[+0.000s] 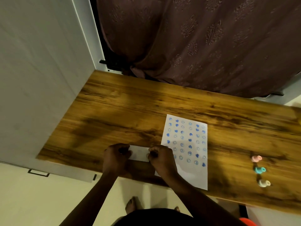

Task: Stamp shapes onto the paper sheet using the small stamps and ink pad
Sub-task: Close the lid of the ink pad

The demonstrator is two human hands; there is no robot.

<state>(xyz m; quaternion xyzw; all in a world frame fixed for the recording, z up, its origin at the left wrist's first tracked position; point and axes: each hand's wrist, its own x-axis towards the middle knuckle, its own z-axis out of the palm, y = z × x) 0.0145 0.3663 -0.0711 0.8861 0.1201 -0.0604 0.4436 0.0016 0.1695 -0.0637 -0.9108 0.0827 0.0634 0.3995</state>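
Note:
A white paper sheet (192, 170) lies on the wooden table (123, 111), covered with several rows of blue stamped hearts and smiley faces. Left of it sits a small white rectangular case (139, 153), likely the ink pad. My left hand (116, 156) grips its left end and my right hand (160, 158) grips its right end, overlapping the sheet's left edge. Three small stamps lie in a column at the right: pink (256, 158), teal (260, 170) and white (263, 183). Whether the case is open or closed is hidden by my fingers.
A dark patterned curtain (203, 46) hangs behind the table's far edge. A white panel or door (40, 70) stands at the left. The table's near edge runs just under my wrists; my bare feet (132, 205) show on the pale floor below.

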